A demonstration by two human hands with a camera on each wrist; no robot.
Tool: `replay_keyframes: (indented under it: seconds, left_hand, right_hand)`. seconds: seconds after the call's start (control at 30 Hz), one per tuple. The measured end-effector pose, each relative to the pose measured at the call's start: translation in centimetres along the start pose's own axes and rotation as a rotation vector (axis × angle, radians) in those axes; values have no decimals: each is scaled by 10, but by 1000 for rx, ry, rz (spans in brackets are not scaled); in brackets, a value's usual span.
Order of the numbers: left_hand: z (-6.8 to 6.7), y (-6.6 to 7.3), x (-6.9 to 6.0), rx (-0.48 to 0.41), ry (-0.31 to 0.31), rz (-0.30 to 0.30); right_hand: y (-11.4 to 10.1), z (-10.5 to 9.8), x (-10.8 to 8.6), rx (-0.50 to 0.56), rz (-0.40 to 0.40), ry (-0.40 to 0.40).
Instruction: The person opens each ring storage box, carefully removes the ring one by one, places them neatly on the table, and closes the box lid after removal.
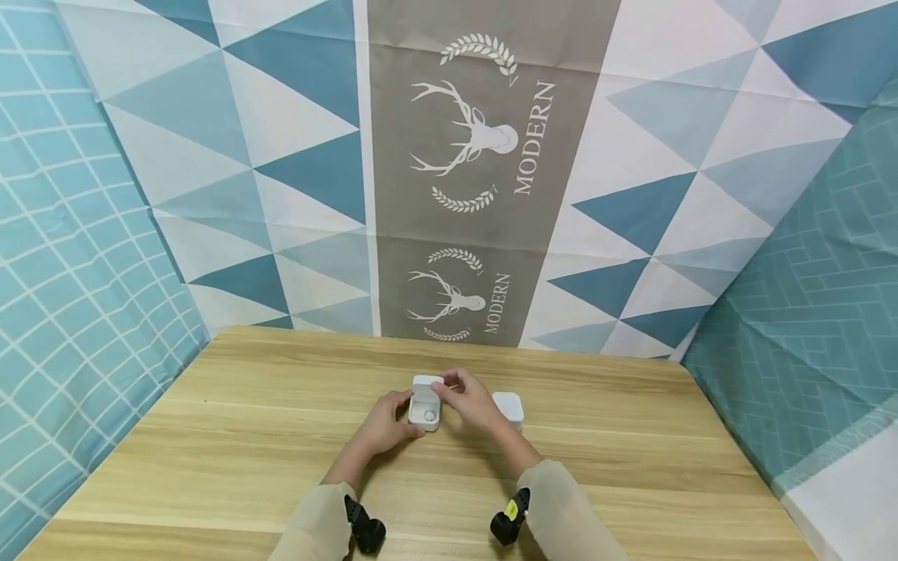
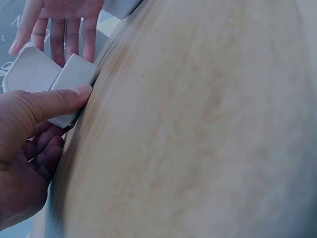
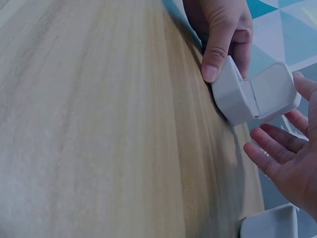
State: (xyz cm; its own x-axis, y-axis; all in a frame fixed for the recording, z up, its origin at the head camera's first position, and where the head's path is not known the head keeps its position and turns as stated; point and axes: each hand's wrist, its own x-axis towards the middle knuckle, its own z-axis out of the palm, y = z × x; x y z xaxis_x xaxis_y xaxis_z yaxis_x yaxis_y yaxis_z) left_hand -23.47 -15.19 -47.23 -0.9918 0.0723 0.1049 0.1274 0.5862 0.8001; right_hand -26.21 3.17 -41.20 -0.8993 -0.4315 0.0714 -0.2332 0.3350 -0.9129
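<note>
One smooth white box (image 1: 424,426) with rounded corners stands toward the far side of the wood-grained table (image 1: 245,452), lid (image 1: 424,391) tilted up on its hinge; a shiny ring (image 1: 429,416) sits in its pale lining. A second white box (image 1: 508,405), closed, stands just beyond the right hand (image 1: 471,399). Behind the table's far edge hangs creased cloth (image 1: 484,218) printed with triangles and deer heads; streaked wood stretches wide to either side. The left hand (image 1: 386,423) grips the first box's base between thumb and fingers. The right hand is spread, fingers loosely apart, thumb at the lid's edge.
</note>
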Motion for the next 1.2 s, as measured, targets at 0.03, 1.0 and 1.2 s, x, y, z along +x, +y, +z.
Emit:
replay_keyframes:
  seconds: [0.03, 1.0, 1.2]
  left_hand:
    - [0, 0, 0, 1, -2, -3]
    - [1, 0, 2, -20, 4, -12]
    - [2, -1, 2, -23, 1, -16]
  right_hand:
    - [0, -1, 0, 4, 0, 1]
    - [22, -6, 1, -89, -64, 89]
    - [20, -5, -2, -117, -80, 90]
